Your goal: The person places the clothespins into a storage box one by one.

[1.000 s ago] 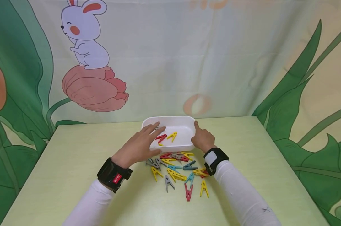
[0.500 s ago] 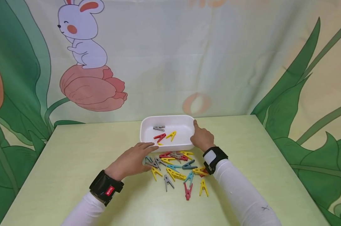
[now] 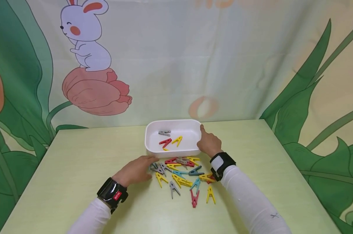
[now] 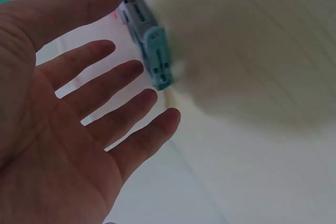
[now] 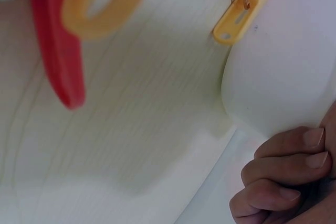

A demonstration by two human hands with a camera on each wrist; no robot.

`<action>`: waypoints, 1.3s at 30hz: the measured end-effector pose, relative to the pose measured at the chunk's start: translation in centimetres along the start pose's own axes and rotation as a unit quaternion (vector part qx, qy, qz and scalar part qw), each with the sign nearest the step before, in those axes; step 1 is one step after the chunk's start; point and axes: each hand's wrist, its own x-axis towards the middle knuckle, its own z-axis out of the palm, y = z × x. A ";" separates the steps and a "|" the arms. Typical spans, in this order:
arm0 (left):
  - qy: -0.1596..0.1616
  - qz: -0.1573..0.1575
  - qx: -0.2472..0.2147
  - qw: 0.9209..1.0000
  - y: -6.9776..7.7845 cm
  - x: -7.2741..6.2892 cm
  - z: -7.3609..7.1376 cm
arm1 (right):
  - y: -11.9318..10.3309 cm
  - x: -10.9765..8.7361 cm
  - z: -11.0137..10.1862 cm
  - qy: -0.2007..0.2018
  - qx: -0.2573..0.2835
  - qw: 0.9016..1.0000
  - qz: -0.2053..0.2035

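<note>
My left hand [image 3: 135, 170], fingers spread and straight in the left wrist view, is at the left edge of a pile of plastic clothespins. Nearest its fingertips lie grey clothespins [image 3: 157, 168] and a blue clothespin [image 4: 157, 59]; it holds nothing. My right hand [image 3: 210, 143] grips the right end of a white plastic tray [image 3: 191, 138], index finger along the rim. Its other fingers [image 5: 286, 169] are curled against the outer wall in the right wrist view. Inside the tray are a grey clothespin [image 3: 164, 133], a red clothespin [image 3: 165, 142] and yellow ones.
In front of the tray, the pile spreads over the pale wooden table [image 3: 91, 156]. Toward me lie a yellow clothespin [image 3: 210, 195], a red clothespin [image 3: 194, 199] and a grey clothespin [image 3: 174, 189]. A printed curtain [image 3: 164, 78] hangs behind the table's back edge.
My left hand has moved back from over the tray, down to the grey clothespins at the pile's left. The grey clothespin in the tray has come into full view. My right hand stays put.
</note>
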 end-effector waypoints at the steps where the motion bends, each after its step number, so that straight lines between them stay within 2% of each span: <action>1: -0.002 -0.003 0.002 1.000 -0.2 0.1 0.2 | 0.0 -0.1 0.0 -0.001 0.000 1.000 0.000; 9: 0.001 -0.009 0.033 0.999 -1.0 0.6 1.0 | 0.0 0.0 0.1 0.003 -0.006 1.000 0.001; 20: 0.014 0.003 0.020 1.000 -0.8 0.1 1.0 | 0.1 0.4 0.2 -0.002 -0.006 1.000 0.003; 27: 0.026 0.013 0.029 0.999 -1.1 -0.2 1.1 | 0.2 0.4 0.2 -0.002 -0.003 1.000 0.004; 33: 0.044 0.026 0.044 0.998 -1.3 -0.4 0.7 | 0.4 0.0 0.0 0.000 -0.003 1.000 -0.004; 39: 0.066 0.021 0.041 0.997 -1.0 -0.7 -0.7 | 0.4 -0.1 -0.2 0.009 -0.004 1.000 -0.026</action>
